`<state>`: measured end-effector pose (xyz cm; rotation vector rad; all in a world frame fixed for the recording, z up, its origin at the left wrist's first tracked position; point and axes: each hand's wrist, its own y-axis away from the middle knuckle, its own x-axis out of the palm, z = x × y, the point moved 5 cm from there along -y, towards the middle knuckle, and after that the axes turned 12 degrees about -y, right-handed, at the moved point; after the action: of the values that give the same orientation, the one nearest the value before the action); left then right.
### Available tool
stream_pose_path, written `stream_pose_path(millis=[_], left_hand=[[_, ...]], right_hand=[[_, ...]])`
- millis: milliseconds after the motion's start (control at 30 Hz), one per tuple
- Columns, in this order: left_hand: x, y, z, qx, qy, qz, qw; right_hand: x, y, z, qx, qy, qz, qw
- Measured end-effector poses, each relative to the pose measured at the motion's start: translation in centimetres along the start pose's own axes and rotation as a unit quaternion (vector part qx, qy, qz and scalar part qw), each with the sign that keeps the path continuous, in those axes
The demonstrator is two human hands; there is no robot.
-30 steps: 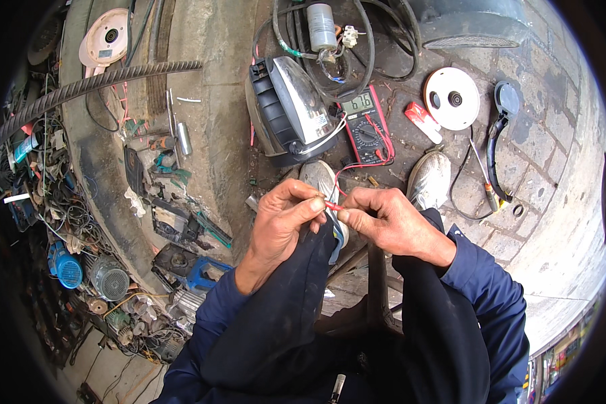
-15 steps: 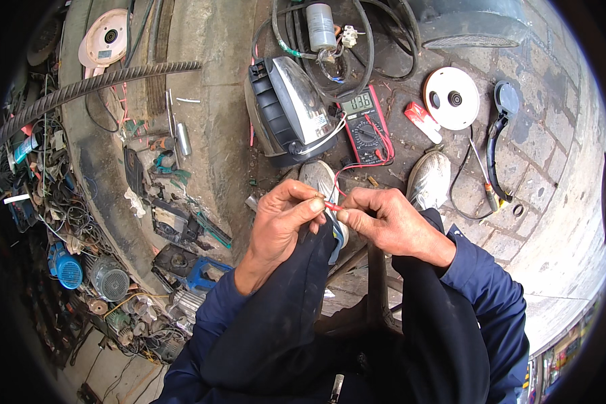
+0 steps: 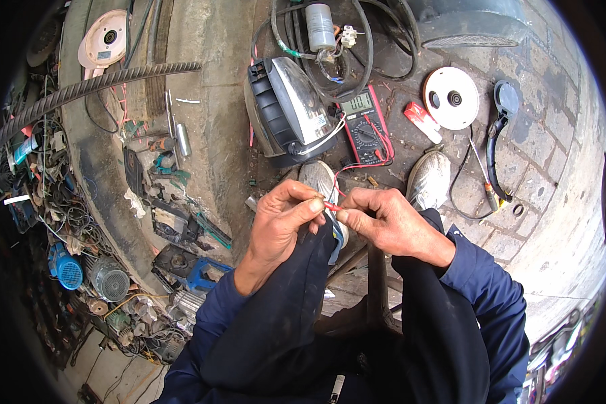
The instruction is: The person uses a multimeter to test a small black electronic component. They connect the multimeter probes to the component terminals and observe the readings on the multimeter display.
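My left hand and my right hand meet above my knees, both closed in a pinch. Between their fingertips runs a slim red test probe; the right thumb and forefinger grip one end, and the left thumb and fingers close on the other. Its tip is hidden by the left fingers. A thin red lead runs from near my hands to a red-and-black multimeter lying on the paving with its display lit. Left of the meter, a kettle with a clear body and black handle lies on its side.
Ahead are a grey cylindrical capacitor and looped cable. A white round kettle base, a red-and-white box, a black handle piece and a screwdriver lie right. Leftward are a ribbed steel bar and scrap motors.
The reading on the multimeter's display has changed. My hands and the probe stay in nearly the same place.
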<state>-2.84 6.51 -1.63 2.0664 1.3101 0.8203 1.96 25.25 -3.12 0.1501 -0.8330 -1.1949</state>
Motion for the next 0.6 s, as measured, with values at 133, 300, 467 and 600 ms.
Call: stream_pose_path(millis=[133, 300, 467, 600], left_hand=[[0.17, 0.09, -0.15, -0.001, 0.008, -0.003, 1.0], [0.16, 0.07, -0.19, -0.003, 0.007, -0.004, 1.0], [0.07, 0.04, -0.12, -0.003, 0.008, -0.006, 1.0], [0.0, 0.06, 0.03, -0.003, 0.004, -0.004, 1.0]], right_hand=[[0.11, 0.03, 0.03, -0.002, -0.008, -0.001, 1.0], [-0.01, -0.02, -0.04, 0.006, 0.004, 0.003, 1.0], [0.01, -0.01, -0.13, 0.014, 0.006, 0.002, 1.0], [-0.01, -0.04, -0.03, 0.004, 0.004, 0.003, 1.0]])
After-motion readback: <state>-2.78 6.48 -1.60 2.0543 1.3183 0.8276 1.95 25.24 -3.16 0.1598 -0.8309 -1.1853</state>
